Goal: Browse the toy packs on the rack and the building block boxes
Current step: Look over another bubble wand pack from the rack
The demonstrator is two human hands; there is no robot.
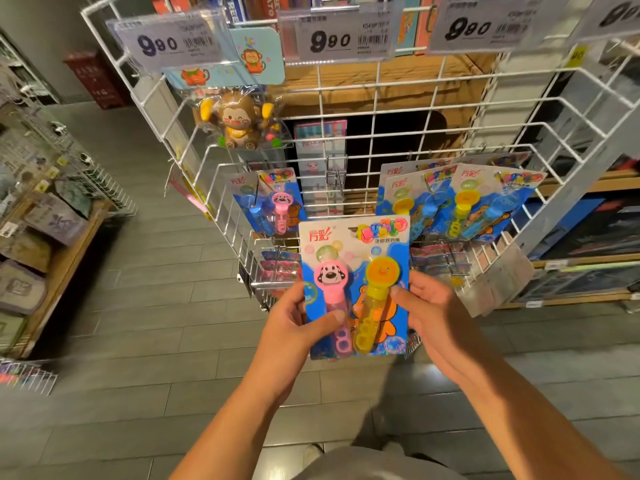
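Both my hands hold one bubble wand pack (pixel 355 289) upright in front of the white wire rack (pixel 381 133), below chest line, card face toward me. My left hand (pixel 294 327) grips the pack's left edge, thumb curled across the front onto the pink dog-faced wand (pixel 334 299), fingers hidden behind the card. My right hand (pixel 433 313) grips the right edge, thumb pressed on the front beside the yellow wand (pixel 372 306), fingers behind the card.

On the rack behind: one matching pack with a blue and a pink wand (pixel 268 202) hangs left of centre; a fanned bunch of similar packs (pixel 460 199) hangs to the right, overlapping one another. Upper left of the rack, a monkey toy in a clear blister (pixel 239 121) hangs under its blue header card. Three price tags (pixel 332 38) reading 9.80 sit along the top rail. Flatter packs (pixel 280 268) hang lower down, partly hidden by my pack.

Grey tiled floor (pixel 156 306) below. A wooden shelf with pouches (pixel 41 237) stands at far left, blurred.
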